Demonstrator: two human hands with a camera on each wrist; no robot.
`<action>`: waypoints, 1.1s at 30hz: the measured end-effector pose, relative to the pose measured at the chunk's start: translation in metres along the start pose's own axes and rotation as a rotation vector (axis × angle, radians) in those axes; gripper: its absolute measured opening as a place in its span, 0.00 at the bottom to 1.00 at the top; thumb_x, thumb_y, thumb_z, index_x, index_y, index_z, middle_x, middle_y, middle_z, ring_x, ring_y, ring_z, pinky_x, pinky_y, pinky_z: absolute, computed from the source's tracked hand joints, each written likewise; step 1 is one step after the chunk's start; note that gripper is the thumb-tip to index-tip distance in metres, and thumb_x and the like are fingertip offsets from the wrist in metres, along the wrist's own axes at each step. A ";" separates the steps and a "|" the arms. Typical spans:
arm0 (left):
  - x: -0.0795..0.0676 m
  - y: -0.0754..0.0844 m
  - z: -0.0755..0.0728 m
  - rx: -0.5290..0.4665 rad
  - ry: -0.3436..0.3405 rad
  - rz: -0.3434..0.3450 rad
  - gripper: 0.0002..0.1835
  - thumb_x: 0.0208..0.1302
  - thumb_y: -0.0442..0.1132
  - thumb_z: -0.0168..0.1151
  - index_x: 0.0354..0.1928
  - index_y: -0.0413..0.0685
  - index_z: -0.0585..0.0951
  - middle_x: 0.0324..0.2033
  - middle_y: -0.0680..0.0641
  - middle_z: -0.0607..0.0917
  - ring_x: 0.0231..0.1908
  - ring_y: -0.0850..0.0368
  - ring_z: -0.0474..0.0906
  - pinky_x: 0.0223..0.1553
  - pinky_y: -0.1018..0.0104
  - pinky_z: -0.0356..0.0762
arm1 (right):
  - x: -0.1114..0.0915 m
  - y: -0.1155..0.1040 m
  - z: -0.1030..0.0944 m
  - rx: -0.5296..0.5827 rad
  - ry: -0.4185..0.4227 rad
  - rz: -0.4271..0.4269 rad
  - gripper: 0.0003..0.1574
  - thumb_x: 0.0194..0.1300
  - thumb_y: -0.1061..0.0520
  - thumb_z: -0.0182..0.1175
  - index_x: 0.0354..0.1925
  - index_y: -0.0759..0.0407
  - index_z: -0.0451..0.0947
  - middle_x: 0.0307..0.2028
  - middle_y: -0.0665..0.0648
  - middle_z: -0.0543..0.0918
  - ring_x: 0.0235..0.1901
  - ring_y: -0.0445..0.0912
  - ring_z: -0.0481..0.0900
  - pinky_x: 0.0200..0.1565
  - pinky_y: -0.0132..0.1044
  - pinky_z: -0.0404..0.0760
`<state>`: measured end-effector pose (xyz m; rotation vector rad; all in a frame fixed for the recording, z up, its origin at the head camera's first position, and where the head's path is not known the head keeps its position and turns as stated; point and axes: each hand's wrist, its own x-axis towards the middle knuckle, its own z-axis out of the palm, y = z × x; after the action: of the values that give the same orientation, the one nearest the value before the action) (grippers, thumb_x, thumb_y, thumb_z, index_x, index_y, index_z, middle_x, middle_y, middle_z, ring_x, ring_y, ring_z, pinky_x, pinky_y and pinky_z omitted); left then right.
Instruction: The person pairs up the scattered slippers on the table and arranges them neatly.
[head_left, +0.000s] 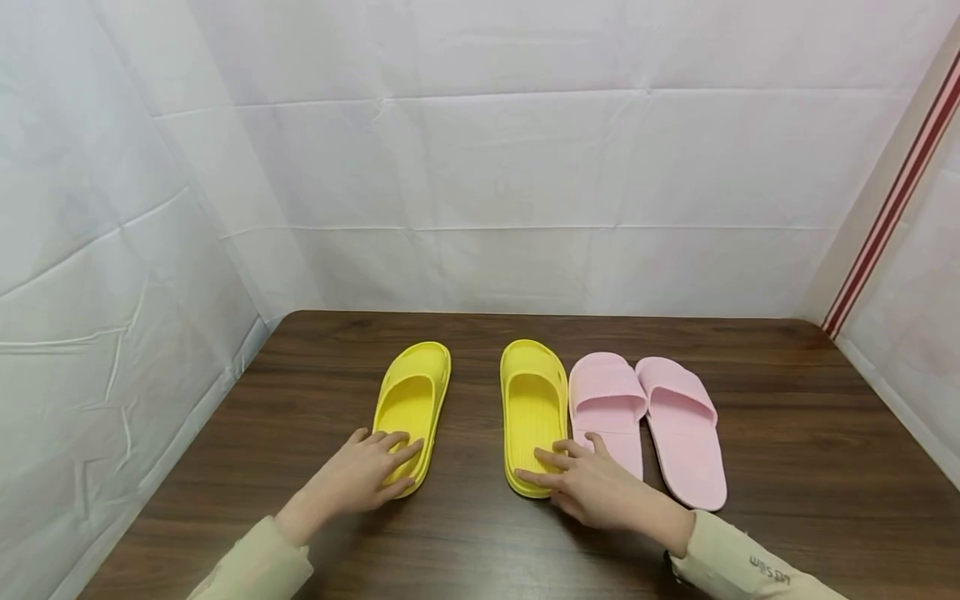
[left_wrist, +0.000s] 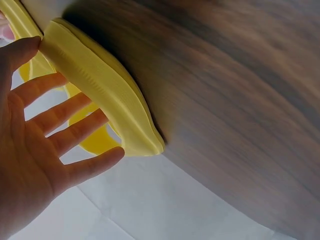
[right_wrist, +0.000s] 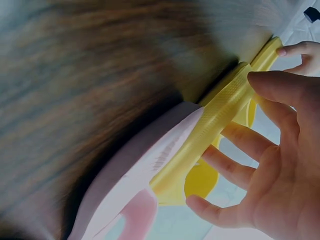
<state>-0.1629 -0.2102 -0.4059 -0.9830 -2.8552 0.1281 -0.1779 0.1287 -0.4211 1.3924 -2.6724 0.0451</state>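
Two yellow slippers lie apart on the dark wood table, toes pointing away. Over the heel part of the left yellow slipper [head_left: 412,404] is my left hand [head_left: 365,473], its fingers spread. In the left wrist view its thumb meets the heel edge, and the fingers reach along the side. My right hand [head_left: 592,487] is at the heel of the other yellow slipper [head_left: 534,408], fingers spread and thumb by the heel edge in the right wrist view. Beside that slipper lies a pink slipper [head_left: 603,383], partly covered by my right hand. A second pink slipper [head_left: 686,450] lies to its right.
The brown table [head_left: 810,467] has rounded far corners. A white sheet [head_left: 510,167] hangs behind it and along both sides. A red striped band [head_left: 892,208] runs down the right rear corner.
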 end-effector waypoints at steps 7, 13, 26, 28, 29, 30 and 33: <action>0.016 0.011 0.001 0.046 -0.001 0.067 0.24 0.63 0.51 0.59 0.58 0.50 0.77 0.49 0.44 0.82 0.44 0.49 0.80 0.44 0.47 0.75 | 0.002 -0.003 -0.001 0.012 -0.027 0.015 0.31 0.60 0.52 0.62 0.62 0.35 0.72 0.58 0.55 0.78 0.54 0.53 0.74 0.48 0.62 0.68; 0.027 0.020 0.000 0.070 -0.007 0.096 0.23 0.64 0.52 0.57 0.58 0.51 0.77 0.48 0.45 0.82 0.43 0.50 0.79 0.44 0.47 0.75 | 0.002 -0.005 -0.003 0.020 -0.042 0.026 0.30 0.61 0.52 0.61 0.61 0.35 0.72 0.58 0.55 0.78 0.54 0.54 0.73 0.47 0.61 0.69; 0.045 0.033 0.004 0.104 0.039 0.131 0.22 0.65 0.53 0.56 0.58 0.53 0.77 0.47 0.48 0.82 0.41 0.52 0.79 0.42 0.50 0.75 | 0.004 -0.008 -0.005 0.030 -0.076 0.034 0.31 0.61 0.51 0.61 0.62 0.35 0.71 0.59 0.56 0.77 0.54 0.54 0.72 0.47 0.61 0.69; 0.048 0.035 0.005 0.106 0.042 0.133 0.22 0.65 0.53 0.56 0.57 0.53 0.77 0.46 0.48 0.82 0.40 0.52 0.79 0.42 0.50 0.75 | 0.004 -0.008 -0.005 0.036 -0.076 0.035 0.31 0.61 0.51 0.61 0.63 0.35 0.71 0.59 0.56 0.77 0.54 0.54 0.72 0.47 0.62 0.69; 0.050 0.036 0.005 0.103 0.041 0.132 0.22 0.65 0.53 0.56 0.57 0.52 0.77 0.46 0.48 0.81 0.40 0.52 0.79 0.42 0.50 0.75 | 0.004 -0.008 -0.005 0.036 -0.076 0.034 0.31 0.61 0.51 0.61 0.63 0.35 0.71 0.59 0.56 0.77 0.54 0.54 0.72 0.48 0.62 0.69; 0.051 0.036 0.005 0.102 0.041 0.131 0.22 0.65 0.53 0.56 0.57 0.52 0.77 0.45 0.48 0.81 0.40 0.52 0.79 0.41 0.51 0.75 | 0.004 -0.008 -0.005 0.039 -0.076 0.033 0.31 0.61 0.51 0.61 0.63 0.35 0.70 0.59 0.56 0.77 0.55 0.54 0.72 0.48 0.62 0.69; 0.053 0.038 0.005 0.097 0.038 0.125 0.22 0.65 0.53 0.56 0.57 0.52 0.77 0.45 0.48 0.81 0.39 0.52 0.79 0.40 0.51 0.74 | 0.003 -0.007 -0.005 0.044 -0.071 0.029 0.31 0.61 0.51 0.61 0.63 0.36 0.70 0.59 0.57 0.77 0.54 0.54 0.72 0.47 0.62 0.69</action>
<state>-0.1817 -0.1478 -0.4109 -1.1313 -2.7242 0.2547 -0.1732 0.1231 -0.4160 1.3930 -2.7664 0.0587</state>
